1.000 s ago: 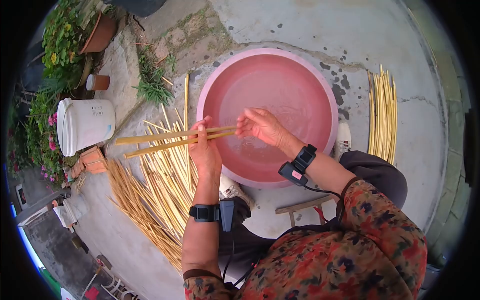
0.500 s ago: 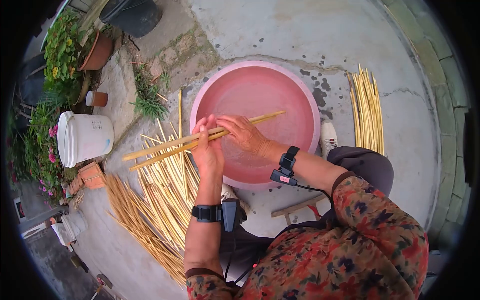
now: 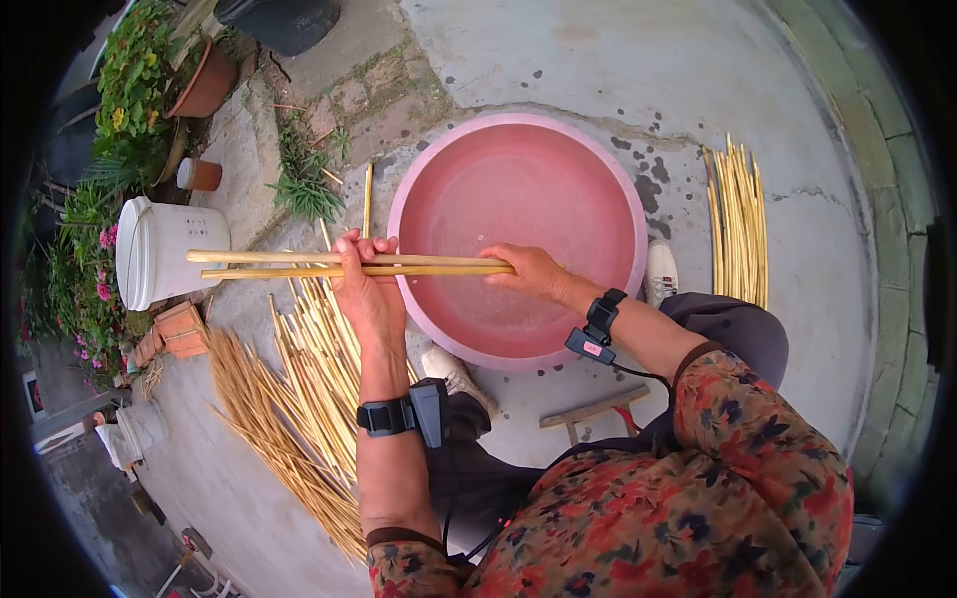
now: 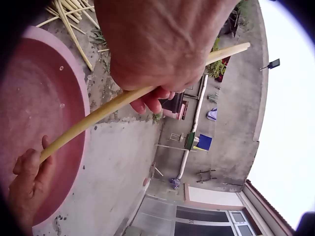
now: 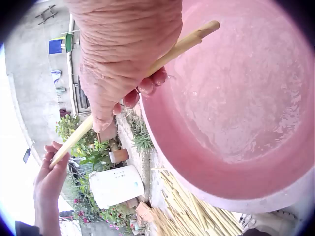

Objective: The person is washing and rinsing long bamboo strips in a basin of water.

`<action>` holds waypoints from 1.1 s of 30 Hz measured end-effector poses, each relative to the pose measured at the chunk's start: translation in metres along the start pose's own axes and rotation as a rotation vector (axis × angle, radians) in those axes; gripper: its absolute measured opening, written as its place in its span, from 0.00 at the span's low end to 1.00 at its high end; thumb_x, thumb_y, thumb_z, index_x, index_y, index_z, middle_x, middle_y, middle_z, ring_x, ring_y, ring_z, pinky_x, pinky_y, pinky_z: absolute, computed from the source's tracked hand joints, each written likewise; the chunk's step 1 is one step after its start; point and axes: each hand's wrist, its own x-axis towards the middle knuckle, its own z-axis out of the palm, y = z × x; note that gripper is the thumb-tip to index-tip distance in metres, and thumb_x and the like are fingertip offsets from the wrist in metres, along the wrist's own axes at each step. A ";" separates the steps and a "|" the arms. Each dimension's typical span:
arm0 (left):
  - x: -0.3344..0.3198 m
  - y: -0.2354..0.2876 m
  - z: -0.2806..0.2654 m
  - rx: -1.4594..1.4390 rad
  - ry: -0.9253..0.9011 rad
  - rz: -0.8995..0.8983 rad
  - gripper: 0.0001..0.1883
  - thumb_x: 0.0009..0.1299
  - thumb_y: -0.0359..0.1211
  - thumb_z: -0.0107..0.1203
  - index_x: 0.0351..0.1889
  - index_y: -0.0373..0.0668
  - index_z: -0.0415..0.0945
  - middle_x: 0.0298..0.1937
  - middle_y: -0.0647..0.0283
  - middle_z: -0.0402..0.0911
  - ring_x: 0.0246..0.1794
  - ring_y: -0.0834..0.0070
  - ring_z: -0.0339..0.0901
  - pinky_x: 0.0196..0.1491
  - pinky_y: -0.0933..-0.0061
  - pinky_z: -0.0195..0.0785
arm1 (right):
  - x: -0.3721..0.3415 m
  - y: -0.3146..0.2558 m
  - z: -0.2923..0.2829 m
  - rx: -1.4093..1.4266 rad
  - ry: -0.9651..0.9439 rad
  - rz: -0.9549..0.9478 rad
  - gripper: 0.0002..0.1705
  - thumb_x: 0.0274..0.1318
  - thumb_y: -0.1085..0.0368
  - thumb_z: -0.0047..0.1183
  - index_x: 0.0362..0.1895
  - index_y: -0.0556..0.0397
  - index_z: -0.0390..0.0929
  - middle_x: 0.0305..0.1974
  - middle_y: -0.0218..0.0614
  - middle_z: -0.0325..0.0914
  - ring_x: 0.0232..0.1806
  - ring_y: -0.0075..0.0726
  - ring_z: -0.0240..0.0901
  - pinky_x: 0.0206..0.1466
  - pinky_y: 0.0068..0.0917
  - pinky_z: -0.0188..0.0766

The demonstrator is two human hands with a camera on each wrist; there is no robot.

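Two pale yellow stalks [image 3: 439,266] lie side by side, level across the head view, above the near left part of a pink basin [image 3: 638,214] with water in it. The left hand [image 3: 369,289] grips them around their middle, its fingers curled over them. At their right end the right hand [image 3: 533,273] pinches both, over the basin. In the left wrist view a stalk [image 4: 93,117] runs from under the left hand [image 4: 157,44] down to the right hand [image 4: 30,182]. In the right wrist view the stalk's end [image 5: 209,29] sticks out past the right hand [image 5: 128,54].
A pile of long stalks [image 3: 309,369] lies on the ground at the left, and a smaller bundle [image 3: 738,224] right of the basin. A white bucket [image 3: 174,249], bricks [image 3: 182,329] and potted plants [image 3: 135,90] stand at the left. A low wooden stool [image 3: 593,407] is near the person.
The right hand came back onto the stalks, then slid right to their end. The stalks turned from slanting to level, and the left hand moved slightly left with them.
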 end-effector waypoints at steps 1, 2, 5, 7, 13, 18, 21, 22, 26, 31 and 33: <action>0.001 0.000 0.001 0.003 0.007 0.007 0.11 0.69 0.38 0.42 0.38 0.39 0.64 0.21 0.67 0.62 0.26 0.75 0.66 0.41 0.66 0.68 | 0.003 -0.005 0.002 0.004 -0.008 -0.006 0.18 0.50 0.57 0.49 0.45 0.49 0.66 0.37 0.38 0.72 0.38 0.40 0.70 0.41 0.33 0.66; 0.001 -0.003 0.001 -0.022 -0.022 -0.025 0.11 0.68 0.38 0.42 0.39 0.39 0.64 0.21 0.67 0.62 0.25 0.75 0.65 0.41 0.67 0.68 | 0.007 -0.010 0.005 0.057 -0.023 -0.089 0.18 0.51 0.56 0.49 0.44 0.51 0.67 0.34 0.36 0.72 0.36 0.38 0.70 0.40 0.31 0.65; -0.003 -0.016 0.002 -0.030 -0.147 -0.065 0.15 0.68 0.37 0.43 0.46 0.36 0.62 0.24 0.65 0.67 0.30 0.72 0.70 0.43 0.66 0.68 | 0.013 -0.040 0.000 0.171 -0.059 -0.104 0.17 0.54 0.54 0.45 0.39 0.52 0.69 0.28 0.35 0.71 0.31 0.32 0.69 0.36 0.27 0.65; -0.008 -0.013 0.015 0.013 -0.101 -0.093 0.18 0.68 0.36 0.44 0.52 0.36 0.59 0.31 0.60 0.72 0.39 0.66 0.73 0.47 0.64 0.67 | 0.016 -0.048 -0.006 0.227 -0.072 -0.038 0.17 0.56 0.51 0.41 0.36 0.52 0.70 0.25 0.34 0.70 0.28 0.29 0.68 0.33 0.25 0.64; -0.009 -0.012 0.016 -0.039 -0.282 -0.157 0.18 0.66 0.27 0.40 0.55 0.33 0.57 0.52 0.46 0.66 0.55 0.57 0.64 0.55 0.58 0.62 | 0.017 -0.051 -0.017 0.699 -0.261 0.225 0.20 0.59 0.50 0.37 0.26 0.51 0.66 0.17 0.25 0.61 0.14 0.14 0.55 0.15 0.13 0.52; -0.006 -0.016 0.010 -0.010 -0.192 -0.168 0.11 0.66 0.28 0.43 0.46 0.34 0.64 0.43 0.54 0.72 0.47 0.62 0.70 0.49 0.58 0.68 | 0.015 -0.060 -0.021 0.539 -0.192 0.223 0.18 0.60 0.51 0.36 0.27 0.51 0.67 0.16 0.25 0.62 0.13 0.15 0.55 0.14 0.15 0.53; -0.007 -0.021 0.012 -0.036 -0.085 -0.182 0.08 0.68 0.32 0.42 0.39 0.38 0.65 0.27 0.64 0.69 0.31 0.73 0.71 0.41 0.65 0.70 | 0.012 -0.047 -0.014 0.375 -0.115 0.163 0.18 0.59 0.52 0.37 0.28 0.53 0.67 0.16 0.27 0.63 0.15 0.20 0.58 0.19 0.21 0.58; -0.006 -0.021 0.012 -0.071 -0.111 -0.143 0.08 0.68 0.34 0.42 0.38 0.38 0.65 0.24 0.66 0.66 0.27 0.76 0.67 0.37 0.68 0.68 | 0.009 -0.040 -0.009 0.377 -0.115 0.165 0.18 0.59 0.52 0.37 0.28 0.53 0.67 0.16 0.27 0.63 0.15 0.20 0.58 0.19 0.21 0.58; 0.008 -0.010 -0.002 -0.108 -0.003 0.004 0.10 0.68 0.38 0.42 0.34 0.41 0.63 0.18 0.71 0.57 0.19 0.82 0.56 0.29 0.75 0.60 | -0.010 0.006 0.005 0.168 -0.064 0.095 0.16 0.58 0.54 0.38 0.31 0.55 0.67 0.20 0.31 0.65 0.24 0.29 0.63 0.30 0.29 0.62; 0.015 0.004 -0.018 -0.015 0.012 0.128 0.08 0.69 0.37 0.42 0.36 0.42 0.65 0.22 0.69 0.62 0.25 0.80 0.60 0.36 0.75 0.61 | -0.044 0.113 -0.001 0.108 0.218 0.368 0.14 0.57 0.57 0.40 0.37 0.54 0.70 0.28 0.35 0.71 0.32 0.30 0.67 0.37 0.27 0.63; 0.011 -0.005 -0.021 0.067 0.022 0.166 0.08 0.69 0.36 0.42 0.38 0.42 0.66 0.25 0.67 0.66 0.29 0.78 0.65 0.40 0.74 0.61 | -0.038 0.134 -0.010 0.221 0.383 0.594 0.14 0.55 0.58 0.42 0.39 0.53 0.71 0.30 0.37 0.72 0.33 0.31 0.67 0.39 0.26 0.64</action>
